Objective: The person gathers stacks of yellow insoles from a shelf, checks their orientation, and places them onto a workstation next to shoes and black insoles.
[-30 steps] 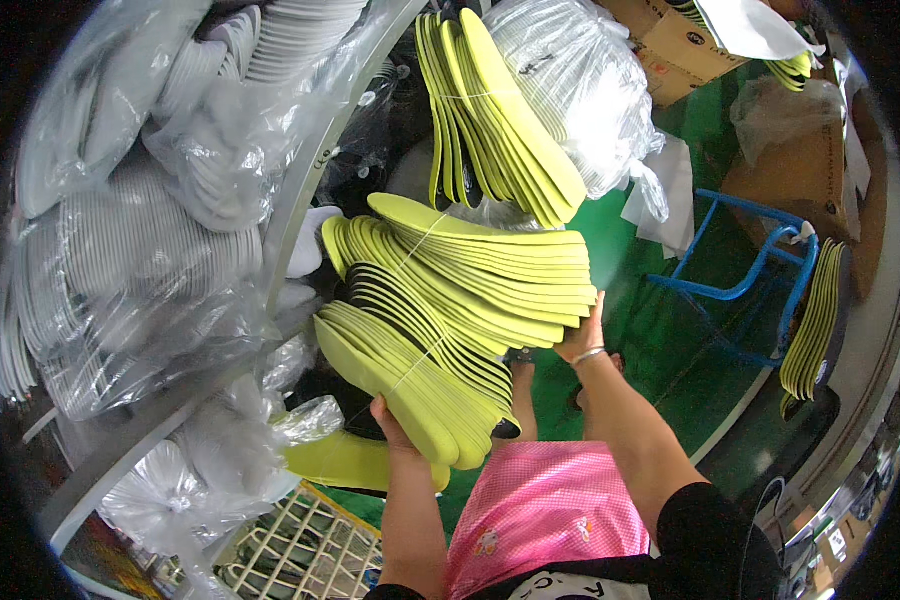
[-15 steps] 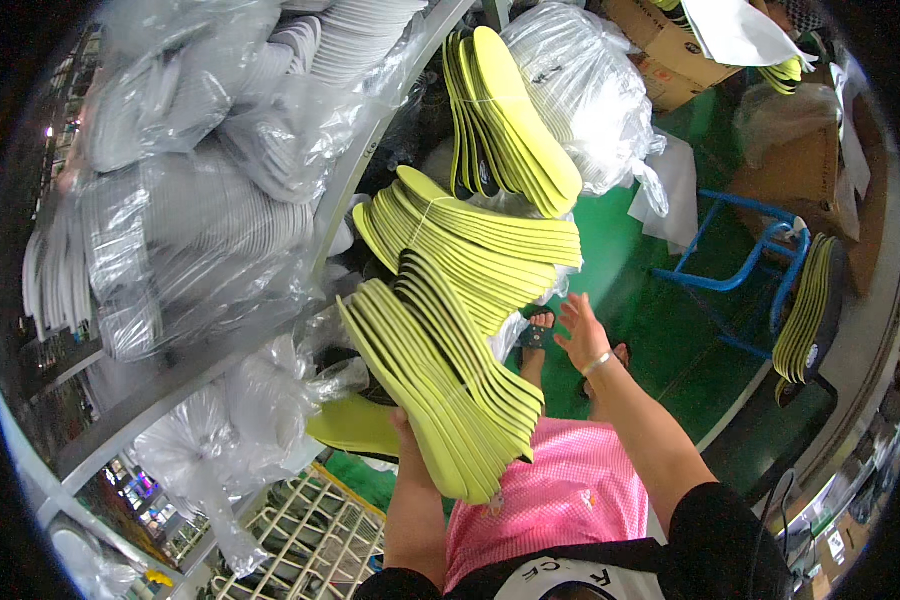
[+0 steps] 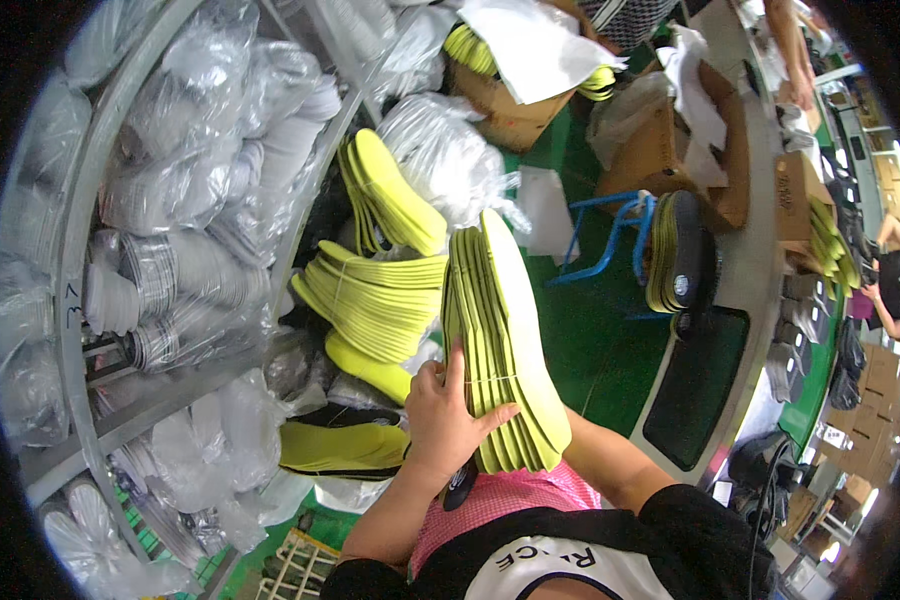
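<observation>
A tied bundle of yellow-green shoe insoles (image 3: 505,350) stands nearly upright in front of my body, a thin string round its middle. My left hand (image 3: 448,415) is closed on its left side, thumb across the front edges. My right forearm (image 3: 620,460) runs behind the bundle, which hides my right hand. A black insole end (image 3: 458,488) shows below my left wrist. Left of the held bundle lie another tied insole bundle (image 3: 375,300) and, beyond it, a further bundle (image 3: 395,190). Loose yellow-green insoles (image 3: 345,445) lie nearer, beside my left forearm.
Metal shelving (image 3: 78,300) on the left holds plastic-wrapped stacks of pale insoles (image 3: 195,280). A blue metal frame (image 3: 610,240) stands on the green floor. Beyond it are cardboard boxes (image 3: 650,160). A worktable (image 3: 740,260) curves along the right, with a dark insole stack (image 3: 685,250) at its edge.
The bundle in my left hand has swung upright and moved right, away from the other bundles. My open right hand has gone behind it. The whole view has turned rightward.
</observation>
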Action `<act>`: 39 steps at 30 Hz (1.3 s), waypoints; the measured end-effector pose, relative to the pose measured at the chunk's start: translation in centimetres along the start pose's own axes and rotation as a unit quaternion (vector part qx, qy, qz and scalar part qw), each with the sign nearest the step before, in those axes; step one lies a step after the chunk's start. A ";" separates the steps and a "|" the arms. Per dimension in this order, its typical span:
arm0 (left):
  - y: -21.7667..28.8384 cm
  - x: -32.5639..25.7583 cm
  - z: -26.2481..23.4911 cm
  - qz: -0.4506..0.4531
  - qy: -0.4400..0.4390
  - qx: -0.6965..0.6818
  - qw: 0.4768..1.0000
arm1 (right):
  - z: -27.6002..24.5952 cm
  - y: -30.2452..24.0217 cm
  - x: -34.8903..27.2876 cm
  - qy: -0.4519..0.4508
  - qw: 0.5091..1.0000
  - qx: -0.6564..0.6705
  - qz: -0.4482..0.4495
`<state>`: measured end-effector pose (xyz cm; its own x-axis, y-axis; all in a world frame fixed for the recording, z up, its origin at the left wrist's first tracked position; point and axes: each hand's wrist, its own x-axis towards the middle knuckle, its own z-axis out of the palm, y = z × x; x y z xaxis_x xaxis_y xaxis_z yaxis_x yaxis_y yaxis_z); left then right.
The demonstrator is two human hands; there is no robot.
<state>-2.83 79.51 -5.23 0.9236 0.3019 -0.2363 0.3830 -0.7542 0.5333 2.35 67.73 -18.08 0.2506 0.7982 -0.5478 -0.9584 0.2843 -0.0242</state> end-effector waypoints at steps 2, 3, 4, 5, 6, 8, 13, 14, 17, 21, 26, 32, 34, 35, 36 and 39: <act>1.2 0.0 -0.4 0.026 0.019 0.000 0.999 | 0.8 0.0 -0.8 -0.003 1.000 -0.014 -0.014; 1.8 -0.1 -0.8 0.022 -0.002 -0.006 1.000 | 1.2 0.0 -1.1 -0.006 1.000 -0.020 -0.020; 2.4 -0.2 -1.2 0.018 -0.023 -0.012 0.999 | 1.5 -0.1 -1.6 -0.007 0.999 -0.029 -0.026; 2.8 -0.5 -1.6 0.013 -0.046 -0.015 0.999 | 1.8 0.1 -1.9 -0.010 0.999 -0.033 -0.029; 3.2 -0.6 -1.9 0.016 -0.047 -0.015 0.999 | 2.1 0.1 -2.2 -0.011 0.999 -0.038 -0.036; 3.6 -1.0 -2.0 0.031 -0.040 -0.001 0.999 | 2.5 0.2 -2.9 -0.015 0.998 -0.049 -0.044; 4.7 -1.5 -2.4 0.060 -0.038 -0.026 0.997 | 3.3 0.3 -4.4 -0.020 0.995 -0.070 -0.071; 4.5 -1.4 -2.4 0.084 -0.031 -0.060 0.994 | 3.6 -0.1 -5.0 -0.018 0.993 -0.077 -0.083; 4.4 0.3 -3.7 -0.104 -0.153 -0.466 0.865 | 3.7 -1.0 -7.5 -0.006 0.987 -0.107 -0.122; 7.9 1.8 -5.6 -0.308 -0.272 -0.589 0.695 | 5.1 -3.7 -12.4 0.034 0.957 -0.205 -0.204; 11.1 1.7 -2.5 -0.154 -0.368 -0.651 0.646 | 10.0 -8.7 -23.9 -0.009 0.901 -0.203 -0.383; 23.6 2.2 2.0 0.037 -0.471 -0.608 0.638 | 3.8 -7.9 -33.5 0.076 0.828 -0.232 -0.505; 27.7 2.3 3.8 -0.028 -0.566 -0.613 0.551 | 1.0 -7.5 -36.6 0.078 0.833 -0.119 -0.535; 29.0 2.3 5.0 -0.009 -0.586 -0.579 0.567 | 0.0 -7.3 -37.3 0.083 0.841 -0.046 -0.532; 31.1 1.1 6.2 0.024 -0.545 -0.517 0.660 | -0.8 -7.3 -38.0 0.047 0.820 -0.003 -0.570; 33.6 -1.0 10.1 -0.046 -0.690 -0.541 0.478 | -1.3 -7.2 -41.6 0.046 0.791 0.023 -0.609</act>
<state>8.90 47.95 4.73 0.2966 -0.9312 -0.2120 0.8954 0.1940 0.4008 -1.35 31.79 3.78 0.9716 -0.1251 -0.2007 -0.0068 0.8336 -0.5523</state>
